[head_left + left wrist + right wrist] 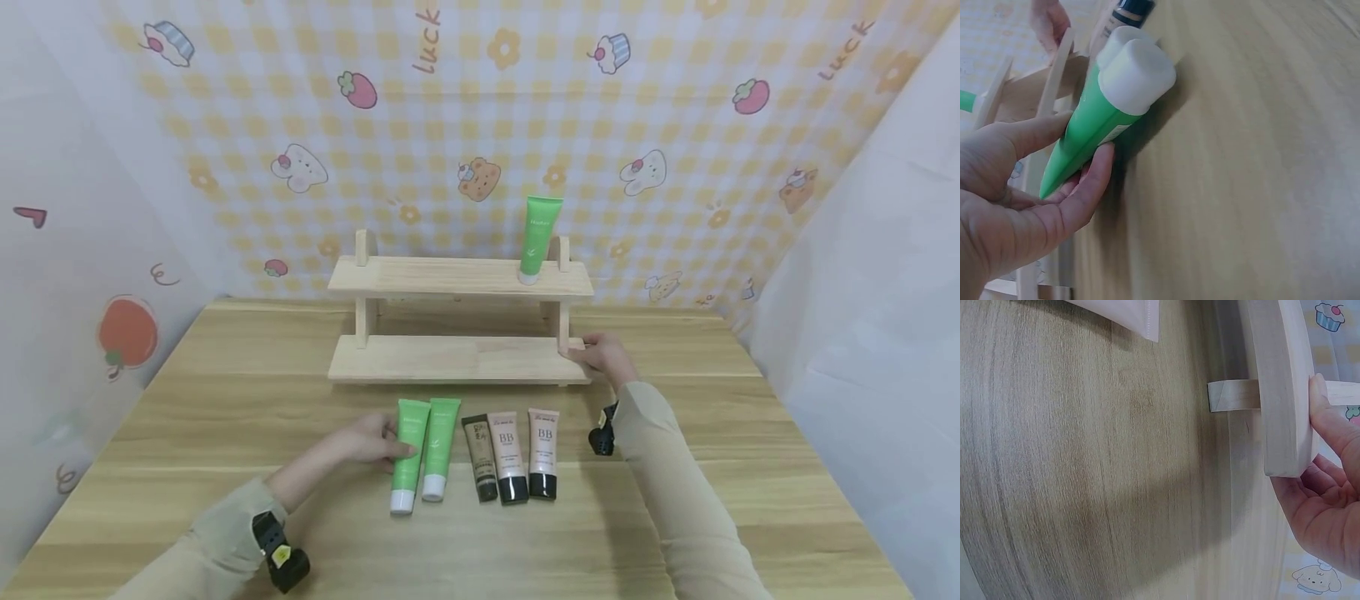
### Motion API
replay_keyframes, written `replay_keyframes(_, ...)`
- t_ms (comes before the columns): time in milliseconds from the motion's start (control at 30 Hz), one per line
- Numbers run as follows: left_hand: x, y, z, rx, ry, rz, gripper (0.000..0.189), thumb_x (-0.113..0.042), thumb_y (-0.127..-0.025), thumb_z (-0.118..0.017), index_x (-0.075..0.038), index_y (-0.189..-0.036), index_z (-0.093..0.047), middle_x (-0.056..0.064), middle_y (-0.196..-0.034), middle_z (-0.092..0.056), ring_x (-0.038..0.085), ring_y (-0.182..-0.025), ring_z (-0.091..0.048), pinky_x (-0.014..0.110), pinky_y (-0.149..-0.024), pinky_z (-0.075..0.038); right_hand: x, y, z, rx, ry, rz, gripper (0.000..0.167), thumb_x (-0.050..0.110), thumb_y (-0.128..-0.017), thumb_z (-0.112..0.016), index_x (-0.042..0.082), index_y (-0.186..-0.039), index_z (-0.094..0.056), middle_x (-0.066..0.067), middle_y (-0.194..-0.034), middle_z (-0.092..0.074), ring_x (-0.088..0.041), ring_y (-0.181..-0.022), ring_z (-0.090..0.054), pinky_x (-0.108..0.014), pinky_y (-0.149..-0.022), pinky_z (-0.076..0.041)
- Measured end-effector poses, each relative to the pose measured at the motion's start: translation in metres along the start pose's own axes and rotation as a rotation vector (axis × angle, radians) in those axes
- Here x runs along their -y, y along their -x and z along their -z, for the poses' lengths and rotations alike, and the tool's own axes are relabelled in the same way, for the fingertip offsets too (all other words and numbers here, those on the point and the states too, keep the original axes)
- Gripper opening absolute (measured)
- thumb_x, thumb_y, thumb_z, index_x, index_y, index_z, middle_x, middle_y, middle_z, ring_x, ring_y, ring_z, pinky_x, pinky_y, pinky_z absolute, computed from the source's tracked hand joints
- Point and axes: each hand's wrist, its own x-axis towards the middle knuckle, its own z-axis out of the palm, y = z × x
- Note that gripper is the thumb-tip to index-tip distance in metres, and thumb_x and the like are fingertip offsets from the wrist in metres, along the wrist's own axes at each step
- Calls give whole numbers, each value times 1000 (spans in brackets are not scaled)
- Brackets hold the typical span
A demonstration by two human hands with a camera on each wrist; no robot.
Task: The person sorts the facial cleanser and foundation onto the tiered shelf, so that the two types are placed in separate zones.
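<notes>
My left hand (372, 442) pinches a green tube with a white cap (409, 454) between thumb and fingers, at the left end of the row of tubes. In the left wrist view the green tube (1082, 134) shows thumb on one face and fingertips on the other. Right beside it lies a second green tube (440, 450). My right hand (606, 357) grips the right end of the lower board of a two-tier wooden shelf (405, 360); in the right wrist view the thumb lies over the board (1282, 394) and the fingers curl beneath.
A third green tube (539, 237) stands cap down on the upper tier's right end. Right of the green pair lie a dark slim tube (480, 458) and two pink BB tubes with black caps, one mid-row (507, 458), one farther right (543, 454). A patterned cloth (450, 125) hangs behind.
</notes>
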Motion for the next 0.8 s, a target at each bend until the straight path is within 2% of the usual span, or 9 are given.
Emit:
replay_keyframes(233, -9, 0, 7, -13, 32, 3, 39, -15, -81, -66, 12, -105, -53, 15, -87, -63, 17, -70, -64, 32, -70, -57, -1, -1, -1, -6, -12, -5, 74, 36, -84, -64, -8, -135, -34, -26, -139, -37, -37, -128, -38, -44, -108, -34)
replay_keyframes(400, -17, -3, 13, -52, -37, 26, 51, -22, -79, -69, 12, -113, -50, 16, -94, -63, 19, -75, -64, 34, -75, -56, -3, -2, -1, -11, -5, -4, 73, 36, -84, -64, -8, -135, -35, -27, -138, -38, -37, -127, -39, -44, -107, -35)
replay_keyframes(567, -25, -7, 18, -74, -46, 40, 62, -26, -78, -70, 11, -121, -46, 20, -107, -61, 19, -82, -63, 38, -82, -53, -4, -3, -1, -3, 8, -1, 73, 36, -85, -63, -8, -135, -35, -27, -139, -37, -37, -127, -38, -44, -107, -34)
replay_keyframes(733, -31, -12, 22, -59, -49, 23, 66, -28, -78, -70, 11, -124, -43, 25, -116, -56, 27, -95, -62, 42, -87, -52, -2, -3, 1, 13, 19, -2, 73, 36, -86, -62, -9, -136, -33, -27, -140, -35, -37, -129, -37, -44, -108, -33)
replay_keyframes(800, -33, -14, 23, -60, -79, 6, 65, -31, -79, -69, 10, -123, -45, 24, -117, -56, 29, -101, -60, 43, -88, -51, -1, -3, 1, 15, 23, -3, 73, 36, -86, -61, -9, -136, -32, -27, -140, -35, -37, -129, -36, -44, -108, -33)
